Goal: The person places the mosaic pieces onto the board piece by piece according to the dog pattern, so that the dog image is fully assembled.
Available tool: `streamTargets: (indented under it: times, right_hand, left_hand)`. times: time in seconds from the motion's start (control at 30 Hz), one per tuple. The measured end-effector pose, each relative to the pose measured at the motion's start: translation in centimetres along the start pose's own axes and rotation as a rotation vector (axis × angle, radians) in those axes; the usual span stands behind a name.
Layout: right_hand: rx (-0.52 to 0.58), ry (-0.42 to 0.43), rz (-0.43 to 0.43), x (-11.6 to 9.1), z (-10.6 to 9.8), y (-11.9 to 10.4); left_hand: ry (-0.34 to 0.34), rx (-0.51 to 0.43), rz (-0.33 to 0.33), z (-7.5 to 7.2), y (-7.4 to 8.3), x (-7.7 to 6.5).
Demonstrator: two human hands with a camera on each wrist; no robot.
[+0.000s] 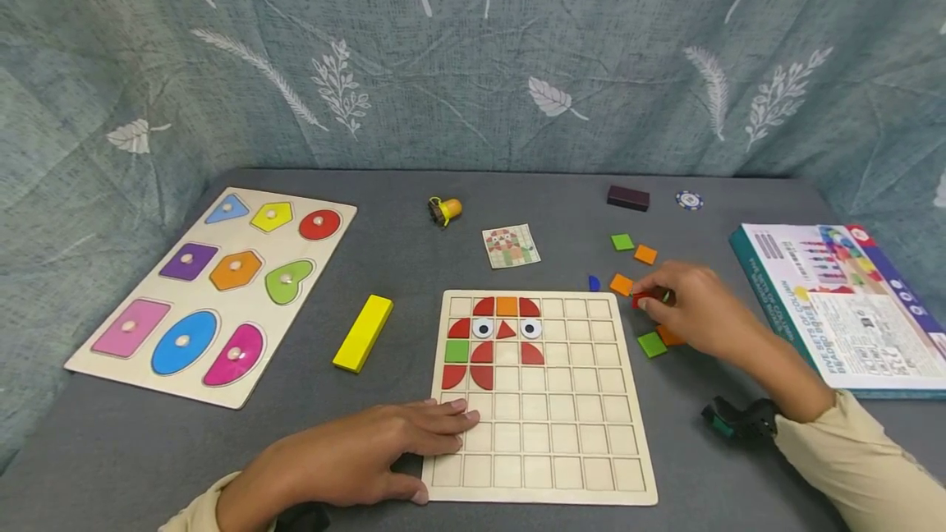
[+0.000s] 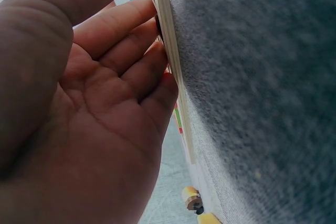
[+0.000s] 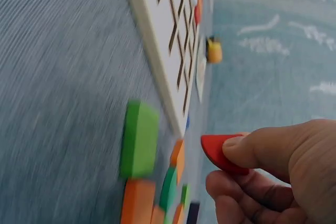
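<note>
Head view: the grid board [image 1: 561,470] on the grey tabletop [image 1: 399,253], before a leaf-patterned curtain [image 1: 443,64], appears part-filled, bare cells and loose squares [image 1: 653,344] outstanding. Left wrist view: the left hand [image 2: 110,93], fingers relaxed, rests at the board's edge. Right wrist view: the right hand [image 3: 283,166] pinches a red piece [image 3: 214,146] off the board's right side.

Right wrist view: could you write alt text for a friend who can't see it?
A person's right hand pinches a red piece with a curved edge, near a wooden grid board. Green pieces and orange pieces lie nearby on gray cloth, before a patterned curtain.
</note>
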State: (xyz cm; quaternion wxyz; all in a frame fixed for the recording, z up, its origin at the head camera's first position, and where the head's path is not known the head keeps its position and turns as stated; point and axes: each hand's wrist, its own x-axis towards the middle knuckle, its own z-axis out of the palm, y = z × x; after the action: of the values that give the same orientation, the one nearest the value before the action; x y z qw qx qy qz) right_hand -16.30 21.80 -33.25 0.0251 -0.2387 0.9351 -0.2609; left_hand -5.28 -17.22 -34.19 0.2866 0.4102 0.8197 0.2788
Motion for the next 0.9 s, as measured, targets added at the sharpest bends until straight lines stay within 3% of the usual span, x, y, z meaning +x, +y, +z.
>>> streamTargets:
  times: [0.17, 0.4, 0.9]
  right_hand:
    - [0.084, -0.058, -0.037, 0.6, 0.7, -1.5]
    - [0.085, -0.065, -0.096, 1.3, 1.3, -3.4]
    - [0.256, -0.231, -0.199, 1.4, 3.6, -5.9]
  left_hand:
    - [0.0, 0.0, -0.005, 0.0, 0.0, 0.0]
    - [-0.002, -0.003, -0.008, 0.0, 0.0, 0.1]
    - [-0.016, -0.02, -0.009, 0.0, 0.0, 0.2]
